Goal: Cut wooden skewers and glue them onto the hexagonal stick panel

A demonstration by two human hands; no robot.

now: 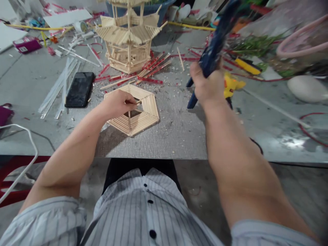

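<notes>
A flat hexagonal panel of wooden sticks (147,111) lies on the grey table (176,136) in front of me. My left hand (118,103) rests on it, fingers pinched round a short wooden stick (138,101) over the panel's middle opening. My right hand (207,83) is closed round a dark blue glue gun (217,41), held up above the table to the right of the panel, its nozzle pointing down and left. A tall pagoda-like model of wooden sticks (128,37) stands behind the panel.
A black phone (80,89) lies left of the panel beside several clear glue sticks (60,87). Red and wooden sticks (151,70) litter the area by the model. A yellow glue gun (232,85) sits behind my right hand. A white cable (28,136) hangs at the left edge.
</notes>
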